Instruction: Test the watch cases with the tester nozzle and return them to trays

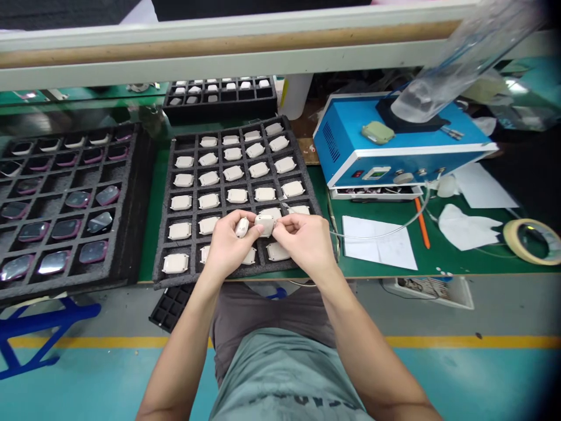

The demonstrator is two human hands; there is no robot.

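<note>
A black foam tray holds rows of cream watch-shaped cases in its compartments. Over its front right part, my left hand pinches a cream case between thumb and fingers, with a second small cream piece tucked in the same hand. My right hand is closed at the right edge of the pinched case; its fingertips touch the case, and a thin metal tip joined to a clear tube sticks out above the fingers. The compartments under both hands are partly hidden.
A second foam tray with dark-screened pieces lies left, another tray behind. A blue machine carrying a clear cylinder stands back right. White paper, an orange stick and a tape roll lie right. A shelf beam crosses above.
</note>
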